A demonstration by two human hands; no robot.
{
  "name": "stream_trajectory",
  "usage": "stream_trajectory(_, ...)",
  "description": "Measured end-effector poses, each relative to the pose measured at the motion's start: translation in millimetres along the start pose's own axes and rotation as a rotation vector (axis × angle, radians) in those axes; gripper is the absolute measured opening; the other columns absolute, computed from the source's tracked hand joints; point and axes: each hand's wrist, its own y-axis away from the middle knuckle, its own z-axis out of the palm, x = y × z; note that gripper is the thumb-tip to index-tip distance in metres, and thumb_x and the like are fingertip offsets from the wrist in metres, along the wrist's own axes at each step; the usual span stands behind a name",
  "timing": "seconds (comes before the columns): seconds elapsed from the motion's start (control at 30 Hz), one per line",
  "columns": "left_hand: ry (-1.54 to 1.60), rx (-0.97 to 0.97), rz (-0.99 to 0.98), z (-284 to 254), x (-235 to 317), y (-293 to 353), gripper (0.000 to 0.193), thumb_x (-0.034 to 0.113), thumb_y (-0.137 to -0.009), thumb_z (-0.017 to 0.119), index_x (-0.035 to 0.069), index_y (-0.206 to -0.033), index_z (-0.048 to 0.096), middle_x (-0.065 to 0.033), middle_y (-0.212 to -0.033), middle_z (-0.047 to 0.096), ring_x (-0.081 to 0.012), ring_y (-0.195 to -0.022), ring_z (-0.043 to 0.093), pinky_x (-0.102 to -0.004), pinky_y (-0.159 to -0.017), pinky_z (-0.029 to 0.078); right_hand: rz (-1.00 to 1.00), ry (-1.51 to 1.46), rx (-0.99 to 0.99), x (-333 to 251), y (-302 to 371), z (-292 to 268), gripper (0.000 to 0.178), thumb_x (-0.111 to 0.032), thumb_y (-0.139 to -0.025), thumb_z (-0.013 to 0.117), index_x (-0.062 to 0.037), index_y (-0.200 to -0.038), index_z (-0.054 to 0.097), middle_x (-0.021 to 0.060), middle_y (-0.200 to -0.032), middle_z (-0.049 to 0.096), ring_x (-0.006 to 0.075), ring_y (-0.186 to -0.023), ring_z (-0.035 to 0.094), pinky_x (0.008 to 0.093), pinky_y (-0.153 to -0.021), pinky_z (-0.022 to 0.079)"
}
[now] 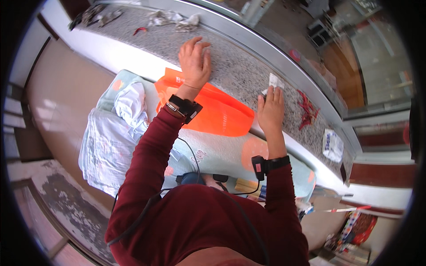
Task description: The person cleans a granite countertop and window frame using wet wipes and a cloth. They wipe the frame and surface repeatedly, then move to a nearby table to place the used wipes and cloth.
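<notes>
My left hand (195, 64) is above the speckled granite sill (230, 66), its fingers slightly bent and apart, with nothing seen in it. Beneath that wrist a bright orange plastic bag (222, 113) spreads from the sill's front edge over the cloth below. Farther right, my right hand (271, 108) has its fingers stretched out toward a crumpled white tissue (276, 80). The fingertips overlap the tissue's near edge; whether they press on it I cannot tell. To the right of this hand lies a small heap of dried red chillies (306, 110).
A white wipes packet (333, 145) lies at the sill's right end. Crumpled grey-white rags (173, 20) and a single red chilli (140, 30) are at the far left. Window glass borders the sill behind. A pale green patterned cover (222, 148) and folded bedding (108, 148) sit in front.
</notes>
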Motion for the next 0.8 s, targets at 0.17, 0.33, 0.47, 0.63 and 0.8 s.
stream_trajectory(0.17,-0.348,0.054,-0.122,-22,-79,-52,0.032,0.008,-0.073,0.061,0.019,-0.103,0.065,-0.0058,-0.113,0.061,-0.0317,-0.108,0.051,-0.0437,-0.091,0.038,0.010,-0.054,0.053,-16,-3,2,0.057,-0.033,-0.096,0.047,0.0062,-0.136,0.040,0.0305,-0.141,0.038,0.0428,-0.135,0.031,0.0481,-0.113,0.022)
stream_trajectory(0.33,-0.814,-0.508,-0.425,-64,-194,-107,0.039,0.026,-0.075,0.062,0.025,-0.114,0.068,-0.0031,-0.120,0.064,-0.0309,-0.116,0.054,-0.0473,-0.093,0.044,-0.022,-0.060,0.075,-12,-1,0,0.056,-0.032,-0.095,0.047,0.0059,-0.136,0.040,0.0303,-0.141,0.038,0.0427,-0.135,0.031,0.0484,-0.113,0.021)
stream_trajectory(0.47,-0.644,-0.672,-0.238,-86,-226,-112,0.019,0.024,-0.079,0.059,0.023,-0.091,0.075,-0.0072,-0.094,0.070,-0.0305,-0.092,0.065,-0.0416,-0.078,0.052,-0.005,-0.064,0.089,-16,-2,2,0.057,-0.033,-0.095,0.046,0.0053,-0.137,0.040,0.0293,-0.141,0.039,0.0420,-0.136,0.032,0.0481,-0.114,0.021)
stream_trajectory(0.63,-0.433,-0.524,-0.127,-81,-162,-114,0.018,0.009,-0.083,0.060,0.014,-0.095,0.073,-0.0081,-0.092,0.070,-0.0257,-0.084,0.067,-0.0347,-0.074,0.053,0.018,-0.029,0.094,-19,-1,4,0.058,-0.037,-0.095,0.046,0.0038,-0.137,0.042,0.0282,-0.142,0.040,0.0403,-0.137,0.031,0.0469,-0.115,0.020)
stream_trajectory(0.8,0.305,-0.669,0.129,17,1,-70,0.020,0.001,-0.077,0.069,0.007,-0.097,0.070,-0.0066,-0.089,0.070,-0.0174,-0.080,0.067,-0.0273,-0.073,0.053,-0.014,-0.062,0.231,-16,2,6,0.055,-0.035,-0.094,0.049,0.0034,-0.133,0.046,0.0272,-0.137,0.044,0.0392,-0.132,0.038,0.0454,-0.113,0.025)
